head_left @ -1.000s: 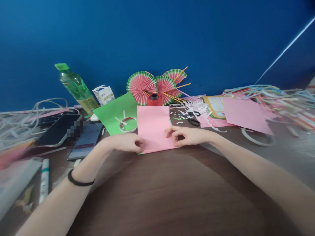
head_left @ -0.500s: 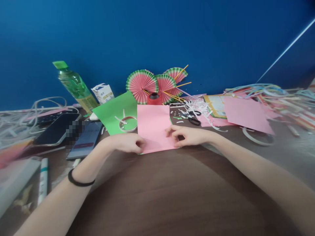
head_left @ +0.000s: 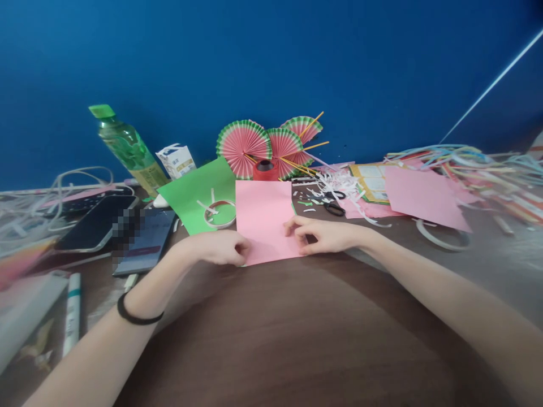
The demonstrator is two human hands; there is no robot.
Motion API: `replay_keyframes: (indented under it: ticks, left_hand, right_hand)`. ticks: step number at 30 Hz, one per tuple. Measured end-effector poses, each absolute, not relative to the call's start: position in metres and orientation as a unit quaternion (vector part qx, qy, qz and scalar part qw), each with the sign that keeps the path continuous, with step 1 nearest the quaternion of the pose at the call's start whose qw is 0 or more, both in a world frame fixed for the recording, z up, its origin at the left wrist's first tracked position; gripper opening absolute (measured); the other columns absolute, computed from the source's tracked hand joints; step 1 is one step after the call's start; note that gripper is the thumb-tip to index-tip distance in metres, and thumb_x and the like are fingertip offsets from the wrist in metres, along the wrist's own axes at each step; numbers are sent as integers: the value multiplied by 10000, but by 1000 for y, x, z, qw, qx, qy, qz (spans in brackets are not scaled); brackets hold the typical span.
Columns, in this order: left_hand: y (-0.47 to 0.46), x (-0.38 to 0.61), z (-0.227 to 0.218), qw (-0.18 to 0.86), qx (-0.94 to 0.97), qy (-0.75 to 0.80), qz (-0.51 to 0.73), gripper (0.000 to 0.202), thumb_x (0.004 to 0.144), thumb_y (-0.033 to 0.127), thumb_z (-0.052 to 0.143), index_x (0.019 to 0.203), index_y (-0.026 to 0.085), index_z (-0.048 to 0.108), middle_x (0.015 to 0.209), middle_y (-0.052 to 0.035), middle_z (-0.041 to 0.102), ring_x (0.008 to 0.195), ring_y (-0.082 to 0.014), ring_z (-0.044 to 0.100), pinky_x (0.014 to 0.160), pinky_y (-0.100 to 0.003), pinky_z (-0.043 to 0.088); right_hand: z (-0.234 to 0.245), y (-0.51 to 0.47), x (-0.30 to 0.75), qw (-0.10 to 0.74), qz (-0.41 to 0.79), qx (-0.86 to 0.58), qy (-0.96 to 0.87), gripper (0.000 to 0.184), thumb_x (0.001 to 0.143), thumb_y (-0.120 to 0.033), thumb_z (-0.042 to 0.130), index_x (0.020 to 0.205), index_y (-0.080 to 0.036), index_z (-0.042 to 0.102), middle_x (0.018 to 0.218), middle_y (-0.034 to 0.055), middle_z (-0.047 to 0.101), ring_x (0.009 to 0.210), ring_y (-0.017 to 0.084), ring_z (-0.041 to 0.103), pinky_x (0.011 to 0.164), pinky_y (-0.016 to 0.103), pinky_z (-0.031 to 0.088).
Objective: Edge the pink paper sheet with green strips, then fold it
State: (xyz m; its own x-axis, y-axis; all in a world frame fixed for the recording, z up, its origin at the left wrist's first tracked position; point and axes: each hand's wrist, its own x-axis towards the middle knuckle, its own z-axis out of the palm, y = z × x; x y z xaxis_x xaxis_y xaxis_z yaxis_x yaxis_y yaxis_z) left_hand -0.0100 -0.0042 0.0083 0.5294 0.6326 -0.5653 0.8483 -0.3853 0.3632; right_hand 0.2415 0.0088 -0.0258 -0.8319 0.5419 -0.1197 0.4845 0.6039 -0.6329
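A pink sheet of paper (head_left: 265, 212) lies on the table in front of me, with a thin strip of green showing along its right edge and lower left corner. My left hand (head_left: 223, 247) is closed at that lower left corner, its fingers curled on the paper's edge. At the lower right, my right hand (head_left: 320, 236) has bent fingers pressed on the sheet, with the thumb near the bottom edge. Just left of the sheet, a roll of tape (head_left: 220, 225) rests on a green sheet of paper (head_left: 197, 189).
Behind stand watermelon-patterned folded fans (head_left: 244, 148) and a red roll (head_left: 266, 171). Black scissors (head_left: 335, 209) lie among white paper shreds (head_left: 339, 185). On the left are a green bottle (head_left: 131, 148), phones (head_left: 97, 223) and a marker (head_left: 72, 314); more pink paper (head_left: 424, 195) is at right.
The view has shifted very slightly. Both hands keep the same place on the pink paper, and nothing else visibly moves.
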Motion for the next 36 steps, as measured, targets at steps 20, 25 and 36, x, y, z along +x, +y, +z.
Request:
replay_keyframes:
  ticks: [20, 25, 36]
  left_hand:
    - [-5, -10, 9, 318, 807, 469, -163, 97, 609, 262, 452, 571, 179, 419, 546, 32, 416, 506, -99, 361, 479, -242, 264]
    - [-6, -9, 11, 285, 809, 486, -170, 116, 629, 289, 469, 628, 176, 447, 631, 9, 482, 562, -119, 410, 501, -242, 293]
    - [-4, -10, 8, 305, 876, 348, -136, 472, 670, 130, 423, 1108, 279, 519, 1030, -17, 415, 930, -165, 429, 857, -267, 329]
  right_hand:
    - [-26, 11, 242, 35, 351, -286, -891, 108, 766, -255, 547, 797, -152, 545, 1213, 72, 404, 1112, 189, 418, 946, 334, 331]
    - [-28, 12, 244, 60, 363, -269, -890, 133, 756, -259, 559, 832, -161, 512, 1205, 79, 412, 1074, 175, 436, 931, 338, 344]
    - [-27, 14, 244, 16, 349, -230, -908, 287, 815, -284, 498, 1087, -323, 582, 1377, 0, 316, 1295, 214, 203, 1046, 478, 134]
